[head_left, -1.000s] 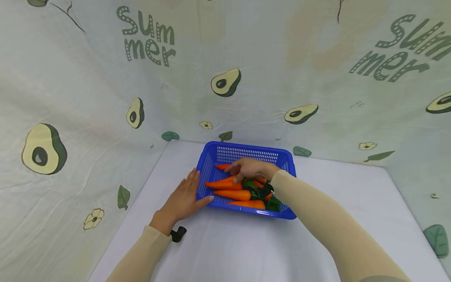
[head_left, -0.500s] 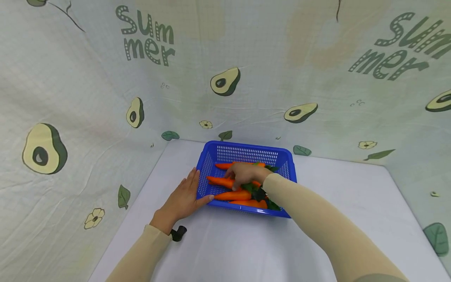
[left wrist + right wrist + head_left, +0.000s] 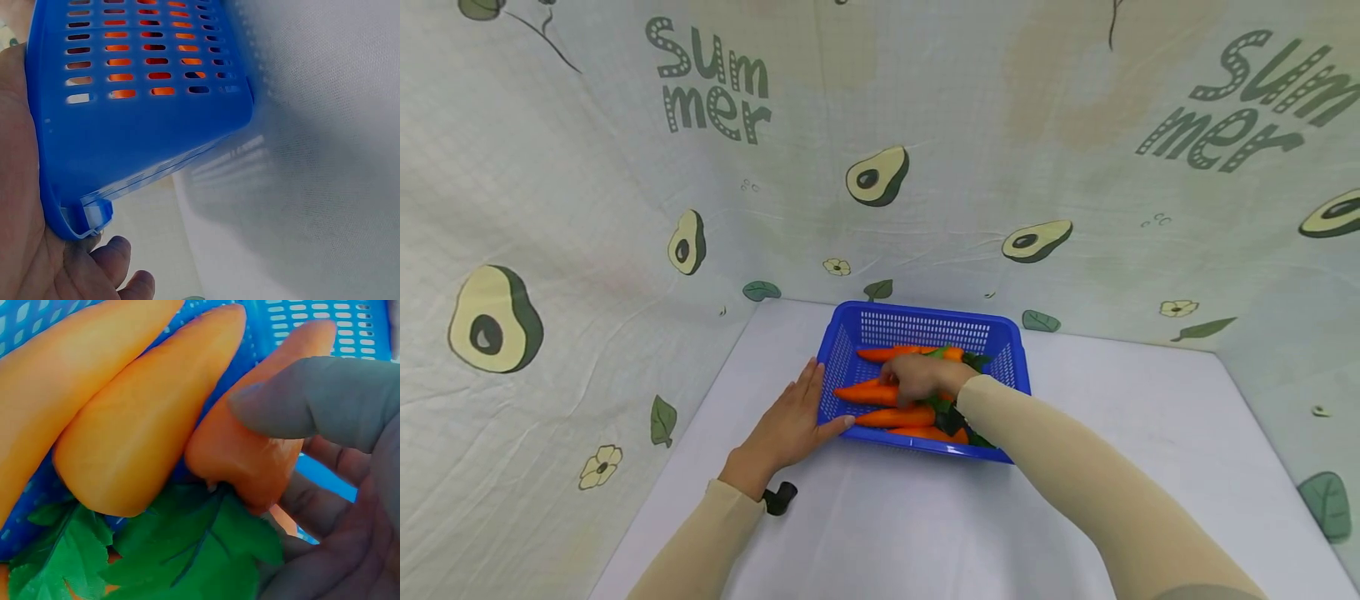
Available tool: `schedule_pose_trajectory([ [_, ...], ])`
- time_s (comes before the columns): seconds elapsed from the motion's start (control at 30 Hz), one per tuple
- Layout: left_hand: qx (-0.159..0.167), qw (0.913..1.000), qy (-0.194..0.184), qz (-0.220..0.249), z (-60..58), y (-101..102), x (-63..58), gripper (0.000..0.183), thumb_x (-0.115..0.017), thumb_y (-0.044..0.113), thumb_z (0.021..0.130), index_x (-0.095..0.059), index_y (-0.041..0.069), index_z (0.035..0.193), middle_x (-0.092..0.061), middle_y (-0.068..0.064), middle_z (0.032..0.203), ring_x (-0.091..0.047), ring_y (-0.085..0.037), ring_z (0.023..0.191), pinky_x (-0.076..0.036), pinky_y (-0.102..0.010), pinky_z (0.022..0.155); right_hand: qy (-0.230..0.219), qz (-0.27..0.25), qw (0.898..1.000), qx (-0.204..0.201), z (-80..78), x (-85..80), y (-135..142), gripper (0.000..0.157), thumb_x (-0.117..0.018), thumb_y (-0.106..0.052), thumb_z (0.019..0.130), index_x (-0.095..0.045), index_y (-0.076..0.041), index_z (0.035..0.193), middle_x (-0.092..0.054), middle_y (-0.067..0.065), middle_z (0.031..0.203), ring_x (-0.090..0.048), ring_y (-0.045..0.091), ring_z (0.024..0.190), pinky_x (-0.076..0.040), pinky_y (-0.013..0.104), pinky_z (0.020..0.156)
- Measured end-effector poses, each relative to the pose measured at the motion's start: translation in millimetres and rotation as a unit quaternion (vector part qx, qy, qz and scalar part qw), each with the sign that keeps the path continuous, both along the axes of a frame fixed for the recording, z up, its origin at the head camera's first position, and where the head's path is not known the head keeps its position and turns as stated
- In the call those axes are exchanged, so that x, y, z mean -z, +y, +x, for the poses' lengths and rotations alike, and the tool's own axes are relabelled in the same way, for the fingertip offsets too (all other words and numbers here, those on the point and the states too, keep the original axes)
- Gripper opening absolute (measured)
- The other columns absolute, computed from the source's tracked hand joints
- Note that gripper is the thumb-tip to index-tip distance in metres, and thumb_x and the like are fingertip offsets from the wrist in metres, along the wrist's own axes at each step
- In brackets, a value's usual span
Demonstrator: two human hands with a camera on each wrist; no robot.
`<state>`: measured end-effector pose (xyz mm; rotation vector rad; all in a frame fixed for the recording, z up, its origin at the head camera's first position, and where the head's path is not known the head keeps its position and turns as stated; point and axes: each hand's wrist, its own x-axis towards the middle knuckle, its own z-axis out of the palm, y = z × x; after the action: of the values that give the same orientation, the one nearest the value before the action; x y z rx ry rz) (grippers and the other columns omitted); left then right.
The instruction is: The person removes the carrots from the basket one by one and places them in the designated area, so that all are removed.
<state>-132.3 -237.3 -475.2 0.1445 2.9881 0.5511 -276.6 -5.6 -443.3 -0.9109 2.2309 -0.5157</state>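
In the head view a blue plastic basket (image 3: 925,323) holds several orange carrots with green leaves. My left hand (image 3: 786,429) rests against its left rim, fingers straight and thumb over the front corner. The left wrist view shows that hand (image 3: 25,187) along the basket's edge. My right hand (image 3: 921,375) is down inside the basket, gripping a carrot (image 3: 857,394) whose tip points left. From the right wrist view, the thumb lies on top of this carrot (image 3: 231,450) and fingers curl around its far side. Two more carrots lie beside it, nearer the front.
Other carrots (image 3: 876,355) lie along the basket's back side, partly behind the right hand. The basket stands on a white table (image 3: 1112,392). A cloth (image 3: 955,208) printed with avocados hangs behind and at the sides. A black strap device (image 3: 781,498) sits at the left wrist.
My right hand has moved slightly toward the front of the basket and now grips a carrot. The carrots at the back show more. My left hand has stayed in place.
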Motion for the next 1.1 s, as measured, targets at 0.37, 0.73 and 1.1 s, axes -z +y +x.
schedule_pose_trajectory([
  [0.37,0.002,1.0000,0.003,-0.002,0.5,0,-0.1,0.112,-0.052,0.074,0.098,-0.006,0.000,0.168,-0.002,-0.018,0.178,-0.022,-0.042,0.161,-0.022,-0.056,0.130,0.041,0.040,0.998,-0.018,9.8,3.6,1,0.045,-0.081,-0.012,0.093,-0.072,-0.018,0.137,-0.071,-0.004,0.127,-0.059,0.019,0.107,-0.054,0.037,0.100],
  [0.73,-0.002,1.0000,0.001,0.004,1.6,2,-0.2,0.112,-0.052,0.075,0.098,-0.007,0.000,0.168,-0.003,-0.018,0.178,-0.022,-0.042,0.161,-0.022,-0.057,0.130,-0.070,-0.095,0.993,0.022,-7.2,2.1,22,0.037,-0.079,-0.013,0.093,-0.071,-0.015,0.130,-0.062,0.000,0.125,-0.055,0.024,0.113,-0.049,0.040,0.095],
  [1.1,-0.003,1.0000,0.006,0.005,1.4,2,0.2,0.112,-0.051,0.076,0.098,-0.008,0.000,0.168,-0.004,-0.019,0.178,-0.023,-0.043,0.160,-0.023,-0.057,0.129,-0.097,-0.183,0.977,0.052,-8.5,-1.2,34,0.057,-0.079,-0.011,0.093,-0.059,-0.017,0.147,-0.064,0.006,0.137,-0.060,0.027,0.120,-0.051,0.048,0.110],
])
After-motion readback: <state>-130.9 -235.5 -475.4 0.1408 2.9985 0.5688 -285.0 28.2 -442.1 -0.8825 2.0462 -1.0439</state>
